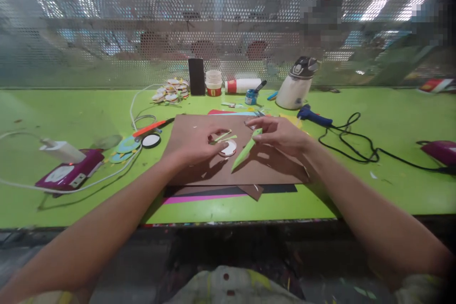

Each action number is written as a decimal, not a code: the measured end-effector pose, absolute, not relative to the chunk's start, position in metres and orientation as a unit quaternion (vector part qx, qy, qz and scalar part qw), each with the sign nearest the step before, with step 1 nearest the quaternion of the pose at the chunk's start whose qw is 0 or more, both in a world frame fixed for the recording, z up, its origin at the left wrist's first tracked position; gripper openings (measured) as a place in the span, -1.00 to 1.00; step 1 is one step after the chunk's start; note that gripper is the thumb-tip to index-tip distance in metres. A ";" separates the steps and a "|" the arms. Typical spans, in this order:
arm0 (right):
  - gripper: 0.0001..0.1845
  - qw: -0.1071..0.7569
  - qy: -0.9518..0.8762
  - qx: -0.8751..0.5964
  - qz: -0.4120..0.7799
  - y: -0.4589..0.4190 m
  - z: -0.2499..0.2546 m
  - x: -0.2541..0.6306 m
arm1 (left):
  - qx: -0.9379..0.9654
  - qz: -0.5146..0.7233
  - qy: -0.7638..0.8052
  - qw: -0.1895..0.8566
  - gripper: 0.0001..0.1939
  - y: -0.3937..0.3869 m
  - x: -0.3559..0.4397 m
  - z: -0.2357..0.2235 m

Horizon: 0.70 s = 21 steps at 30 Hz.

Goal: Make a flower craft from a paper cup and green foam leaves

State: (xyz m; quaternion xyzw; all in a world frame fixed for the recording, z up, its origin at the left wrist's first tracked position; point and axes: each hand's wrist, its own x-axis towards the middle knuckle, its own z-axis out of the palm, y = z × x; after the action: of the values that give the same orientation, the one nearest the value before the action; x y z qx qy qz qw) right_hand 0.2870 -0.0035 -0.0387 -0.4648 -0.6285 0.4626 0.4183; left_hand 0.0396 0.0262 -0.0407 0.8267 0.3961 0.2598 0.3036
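Note:
My left hand rests on a brown sheet of card, its fingers pressed on a small white paper disc with thin green strips stuck to it. My right hand pinches the top of a long pointed green paper leaf, which slants down to the left beside the disc. Both hands sit close together over the middle of the brown card.
The green table holds a blue glue gun with black cable, a white jug, paint pot, glue bottle, a stack of finished discs, a purple device with charger, and coloured paper under the card.

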 end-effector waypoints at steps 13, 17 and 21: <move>-0.69 0.370 -0.726 -0.494 0.303 -0.033 -0.024 0.258 | 0.630 0.275 0.414 0.597 -0.80 0.001 0.053 -0.030; -0.77 0.186 -0.848 -0.473 0.147 -0.083 -0.018 0.258 | 0.553 0.341 0.396 0.650 -0.84 0.014 0.047 -0.033; -0.82 -0.001 -0.921 -0.378 -0.094 -0.119 -0.033 0.247 | 0.541 0.371 0.400 0.640 -0.87 0.029 0.045 -0.039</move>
State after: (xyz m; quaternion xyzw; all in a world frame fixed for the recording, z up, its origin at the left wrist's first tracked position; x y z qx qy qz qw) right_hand 0.2471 -0.1186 -0.0334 -0.3782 -0.9210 -0.0938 -0.0007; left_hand 0.0446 0.0285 -0.0391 0.5413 0.4001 0.3712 0.6396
